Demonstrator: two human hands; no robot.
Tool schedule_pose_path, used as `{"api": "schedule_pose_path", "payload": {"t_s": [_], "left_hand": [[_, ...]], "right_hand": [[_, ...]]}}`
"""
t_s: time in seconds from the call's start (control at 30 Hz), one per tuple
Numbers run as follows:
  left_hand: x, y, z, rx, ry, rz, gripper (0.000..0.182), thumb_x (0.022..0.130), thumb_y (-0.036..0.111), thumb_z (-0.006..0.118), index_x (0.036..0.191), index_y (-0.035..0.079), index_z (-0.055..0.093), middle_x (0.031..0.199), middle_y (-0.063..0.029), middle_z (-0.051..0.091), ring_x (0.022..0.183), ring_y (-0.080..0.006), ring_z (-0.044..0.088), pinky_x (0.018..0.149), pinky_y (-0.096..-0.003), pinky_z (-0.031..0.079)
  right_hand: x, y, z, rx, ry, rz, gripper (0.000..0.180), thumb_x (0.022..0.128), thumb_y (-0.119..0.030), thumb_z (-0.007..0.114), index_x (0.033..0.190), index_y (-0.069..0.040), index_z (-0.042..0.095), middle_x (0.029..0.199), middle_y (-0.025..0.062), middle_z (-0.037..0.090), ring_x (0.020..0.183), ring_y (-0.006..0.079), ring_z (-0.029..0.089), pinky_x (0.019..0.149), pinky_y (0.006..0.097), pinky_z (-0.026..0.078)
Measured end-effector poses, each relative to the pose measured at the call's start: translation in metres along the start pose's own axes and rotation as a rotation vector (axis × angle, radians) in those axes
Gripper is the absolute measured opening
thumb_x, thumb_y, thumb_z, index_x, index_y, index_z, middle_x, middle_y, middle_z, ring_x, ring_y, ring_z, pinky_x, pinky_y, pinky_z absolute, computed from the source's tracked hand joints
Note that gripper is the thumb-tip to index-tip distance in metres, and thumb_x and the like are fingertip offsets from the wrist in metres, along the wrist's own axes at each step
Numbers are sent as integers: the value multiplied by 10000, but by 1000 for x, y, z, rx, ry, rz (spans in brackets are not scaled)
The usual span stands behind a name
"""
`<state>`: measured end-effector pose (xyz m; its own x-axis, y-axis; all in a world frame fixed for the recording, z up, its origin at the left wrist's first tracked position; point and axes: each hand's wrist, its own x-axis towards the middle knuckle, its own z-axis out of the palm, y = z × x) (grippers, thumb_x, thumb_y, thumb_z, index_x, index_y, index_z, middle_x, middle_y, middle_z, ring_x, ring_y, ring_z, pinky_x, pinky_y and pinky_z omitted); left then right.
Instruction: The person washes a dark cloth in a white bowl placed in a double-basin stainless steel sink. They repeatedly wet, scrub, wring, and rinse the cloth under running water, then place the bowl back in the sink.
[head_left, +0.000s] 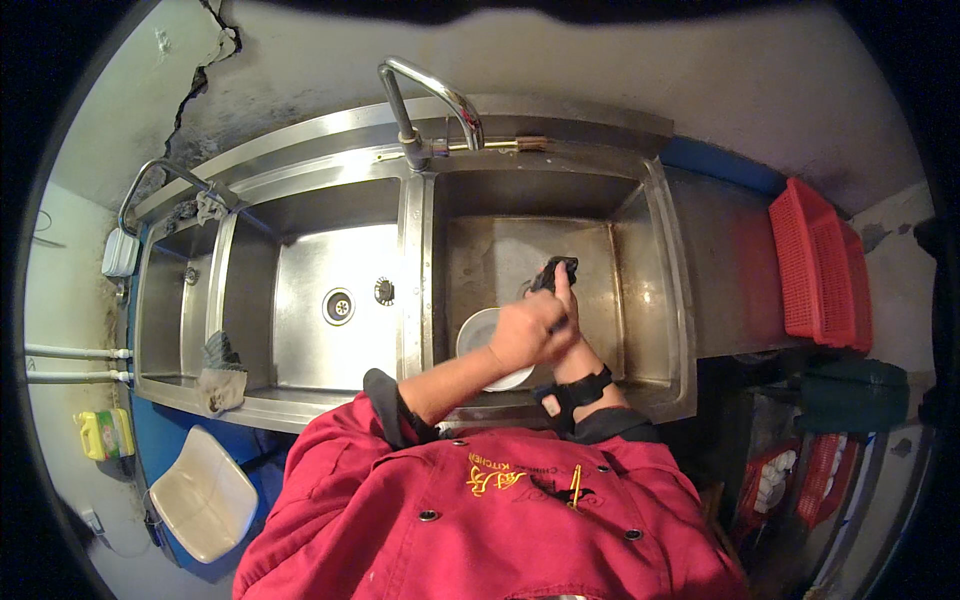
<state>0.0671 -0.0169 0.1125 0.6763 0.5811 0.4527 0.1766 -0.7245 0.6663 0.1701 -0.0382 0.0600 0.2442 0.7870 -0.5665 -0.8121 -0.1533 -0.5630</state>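
Note:
My left hand (525, 328) is closed in a fist over the right-hand sink basin (600, 285). Pressed against it, my right hand (568, 307) grips a dark, wet-looking cloth (553, 274), which pokes out beyond the fingers. A dark bit also shows beside my left fist, so both hands seem to hold the same cloth; the fingers hide most of it. Below my left hand and forearm, a white round bowl (474, 330) rests in the basin, partly covered by them. A black strap (577, 391) circles my right wrist.
A chrome faucet (435, 82) arches behind the basins. The middle basin (322, 255) has a drain (340, 306) and a loose strainer (385, 291). Rags (222, 375) hang over the front left rim. Red plastic baskets (814, 270) stand right; a beige chair (206, 495) is at left.

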Motion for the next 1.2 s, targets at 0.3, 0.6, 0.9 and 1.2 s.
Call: {"api": "schedule_pose_path", "payload": {"t_s": [0.3, 0.6, 0.9, 1.2], "left_hand": [[15, 6, -3, 102, 142, -210, 233, 738, 211, 669, 716, 51, 502, 698, -158, 519, 641, -359, 558, 563, -409, 458], [27, -73, 5, -142, 167, -639, 274, 820, 266, 628, 738, 9, 579, 602, -126, 552, 569, -237, 590, 542, -393, 462], [10, -77, -21, -1473, 331, -1007, 201, 944, 165, 484, 1051, 2, 530, 932, -107, 617, 853, -238, 617, 793, -389, 510], [-12, -76, -38, -1130, 110, -1017, 421, 859, 28, 593, 1234, -33, 412, 874, -108, 574, 614, -149, 581, 477, -257, 483]], "right_hand": [[11, 5, -19, 111, -147, 49, 281, 895, -335, 488, 842, -70, 562, 789, 12, 572, 735, 169, 554, 691, 321, 467], [-7, 1, 14, 251, -131, 25, 230, 904, -216, 432, 1007, -63, 570, 985, 90, 630, 926, 220, 600, 828, 375, 494], [-27, -4, 10, -378, -194, -300, 441, 909, -165, 561, 1285, 20, 427, 1136, 83, 570, 986, 157, 560, 838, 281, 453], [-30, -24, 6, -492, 17, -298, 200, 926, -190, 564, 972, -5, 624, 732, -26, 548, 579, 36, 470, 495, 186, 381]]}}
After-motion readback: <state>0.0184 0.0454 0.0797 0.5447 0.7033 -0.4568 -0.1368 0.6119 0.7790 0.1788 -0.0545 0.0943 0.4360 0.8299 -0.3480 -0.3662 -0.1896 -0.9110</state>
